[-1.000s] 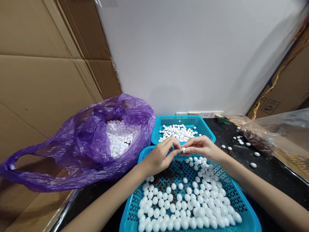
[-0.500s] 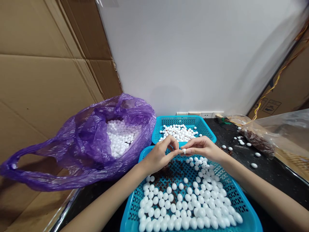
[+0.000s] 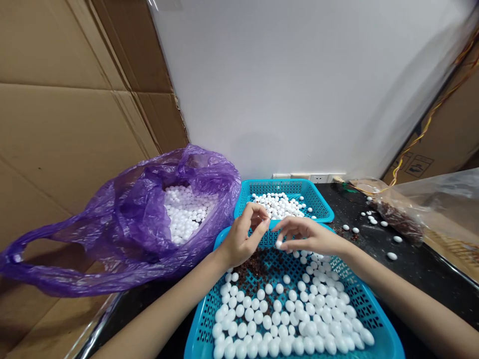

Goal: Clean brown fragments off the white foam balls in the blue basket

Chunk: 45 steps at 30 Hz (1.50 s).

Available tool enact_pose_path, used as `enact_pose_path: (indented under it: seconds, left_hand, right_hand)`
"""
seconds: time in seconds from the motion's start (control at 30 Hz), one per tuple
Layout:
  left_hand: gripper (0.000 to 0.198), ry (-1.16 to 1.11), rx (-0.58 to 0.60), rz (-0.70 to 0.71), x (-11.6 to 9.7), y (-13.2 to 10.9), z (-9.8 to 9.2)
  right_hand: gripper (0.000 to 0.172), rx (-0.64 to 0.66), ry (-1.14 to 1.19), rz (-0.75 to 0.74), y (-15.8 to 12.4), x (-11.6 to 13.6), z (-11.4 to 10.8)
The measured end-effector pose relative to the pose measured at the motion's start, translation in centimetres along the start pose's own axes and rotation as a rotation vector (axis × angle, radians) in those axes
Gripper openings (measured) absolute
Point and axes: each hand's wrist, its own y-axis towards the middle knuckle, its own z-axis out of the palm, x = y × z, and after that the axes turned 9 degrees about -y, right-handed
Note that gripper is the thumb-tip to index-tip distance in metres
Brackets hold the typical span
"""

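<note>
My right hand (image 3: 309,236) holds a small white egg-shaped ball (image 3: 279,244) at its thumb and fingertips, above the front blue basket (image 3: 387,319). To its left, my left hand (image 3: 245,234) is closed in a pinch, thumb against forefinger; whatever sits between those fingertips is too small to make out. A gap separates the two hands. Below them, many white balls (image 3: 284,346) cover the near and right parts of the front basket. Dark brown crumbs (image 3: 254,267) lie on its mesh floor under my left hand.
A second blue basket (image 3: 322,204) with more white balls stands behind. On the left, a purple plastic bag (image 3: 138,219) gapes around white balls. Loose balls (image 3: 391,256) and a clear bag of brown bits (image 3: 400,219) lie on the black tabletop (image 3: 422,274) at right.
My hands have moved apart from where their fingertips met at one ball. The left went slightly left and up; the right has lowered its fingertips with a ball in them.
</note>
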Motion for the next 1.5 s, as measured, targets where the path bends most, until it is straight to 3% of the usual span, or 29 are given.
enact_pose_path:
  seconds: [0.07, 0.13, 0.27, 0.3, 0.37, 0.47, 0.6, 0.73, 0.93, 1.17, 1.3, 1.5]
  left_hand:
    - [0.006, 0.002, -0.034, -0.01, 0.02, 0.04, 0.04]
    - [0.006, 0.014, -0.038, -0.018, 0.04, 0.09, 0.08]
    - [0.007, 0.031, -0.009, -0.02, 0.16, 0.15, 0.06]
    - [0.007, 0.042, -0.002, -0.016, 0.19, 0.17, 0.03]
    - [0.006, 0.09, 0.038, -0.018, 0.19, 0.21, -0.03]
    - [0.009, 0.212, 0.198, -0.069, 0.01, 0.25, -0.1]
    - [0.014, 0.408, 0.504, -0.181, -0.05, 0.06, -0.18]
    - [0.015, 0.522, 0.691, -0.22, 0.44, -0.25, -0.28]
    - [0.015, 0.535, 0.772, -0.234, 0.28, -0.31, -0.19]
    - [0.013, 0.588, 0.749, -0.228, 0.0, -0.34, -0.25]
    - [0.013, 0.573, 0.774, -0.158, 0.19, -0.33, -0.37]
    - [0.006, 0.601, 0.787, -0.17, 0.38, -0.29, -0.39]
  right_hand:
    - [0.031, 0.093, -0.193, -0.027, -0.09, 0.05, 0.08]
    - [0.032, 0.034, -0.294, -0.062, -0.13, 0.13, 0.02]
    - [0.046, -0.505, -0.268, -0.1, -0.01, 0.08, -0.52]
    - [0.05, -0.597, -0.27, -0.098, 0.03, 0.03, -0.65]
    - [0.052, -0.66, -0.303, -0.086, 0.1, -0.09, -0.79]
    - [0.037, -0.554, -0.4, -0.08, 0.12, -0.21, -0.65]
    - [0.016, -0.279, -0.601, -0.064, -0.04, -0.22, -0.24]
    - [0.018, -0.055, -0.825, 0.006, -0.31, 0.09, 0.05]
    - [0.015, 0.068, -0.873, 0.027, -0.49, 0.46, 0.18]
    - [0.016, 0.267, -0.788, 0.031, -0.49, 0.01, 0.16]
    - [0.02, 0.289, -0.777, 0.041, -0.4, -0.14, 0.14]
    - [0.017, 0.313, -0.691, 0.03, -0.4, 0.22, 0.12]
